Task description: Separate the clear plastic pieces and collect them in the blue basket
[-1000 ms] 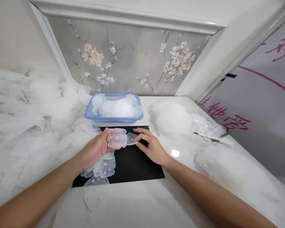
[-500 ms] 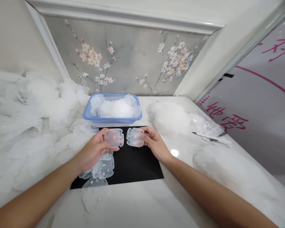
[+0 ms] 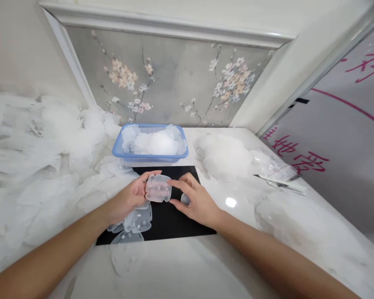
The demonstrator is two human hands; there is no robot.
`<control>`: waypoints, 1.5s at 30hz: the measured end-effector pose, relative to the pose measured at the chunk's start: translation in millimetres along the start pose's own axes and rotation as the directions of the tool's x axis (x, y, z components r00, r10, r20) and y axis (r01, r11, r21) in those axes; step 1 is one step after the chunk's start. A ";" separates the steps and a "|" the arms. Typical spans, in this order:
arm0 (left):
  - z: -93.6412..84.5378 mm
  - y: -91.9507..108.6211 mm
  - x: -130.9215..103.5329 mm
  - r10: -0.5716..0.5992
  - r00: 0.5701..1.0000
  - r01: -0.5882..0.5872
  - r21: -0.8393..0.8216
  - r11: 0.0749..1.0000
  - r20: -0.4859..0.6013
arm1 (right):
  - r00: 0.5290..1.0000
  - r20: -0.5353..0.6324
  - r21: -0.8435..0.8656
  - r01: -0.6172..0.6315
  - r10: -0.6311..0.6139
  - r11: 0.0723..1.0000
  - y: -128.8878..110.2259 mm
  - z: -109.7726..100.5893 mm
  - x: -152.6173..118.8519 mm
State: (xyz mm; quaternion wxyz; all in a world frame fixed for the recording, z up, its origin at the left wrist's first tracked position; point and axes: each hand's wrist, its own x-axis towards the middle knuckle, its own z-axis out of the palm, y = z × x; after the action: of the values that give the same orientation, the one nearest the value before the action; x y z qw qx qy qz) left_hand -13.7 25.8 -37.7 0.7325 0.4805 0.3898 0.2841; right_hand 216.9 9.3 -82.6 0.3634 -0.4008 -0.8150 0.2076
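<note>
My left hand (image 3: 132,197) holds a thin translucent plastic piece (image 3: 158,188) with rounded corners, small holes and slots, tilted up above a black mat (image 3: 171,224). My right hand (image 3: 196,197) has its index finger and thumb at the right edge of that same piece, spread apart along it. Under the right hand a second translucent piece (image 3: 185,199) shows in part; whether it lies on the mat or is held by the hidden fingers is unclear. Beneath my left hand, several similar pieces (image 3: 139,218) overlap on the mat's left side.
A blue basket (image 3: 149,158) with more translucent pieces stands behind the mat. Large heaps of pieces (image 3: 50,137) cover the left of the white table, and another pile (image 3: 224,153) sits at back right. Clear plastic bags (image 3: 277,168) lie by the right edge, near a board with pink writing (image 3: 330,124).
The right hand has moved from the piece it held apart to the edge of the left hand's piece. Its former piece now shows only partly under the fingers. The view has shifted slightly.
</note>
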 end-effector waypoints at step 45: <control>13.5 16.0 -14.5 0.180 0.940 0.010 0.550 0.835 -0.290 | 0.807 0.140 0.844 -0.400 0.574 0.356 14.8 -2.3 11.7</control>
State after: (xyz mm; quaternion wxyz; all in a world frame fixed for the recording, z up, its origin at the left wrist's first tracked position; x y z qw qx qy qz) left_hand -10.8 13.9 -15.4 0.4764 0.6310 0.5492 0.2705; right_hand 221.3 27.5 -85.5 0.5027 -0.4137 -0.4149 0.6356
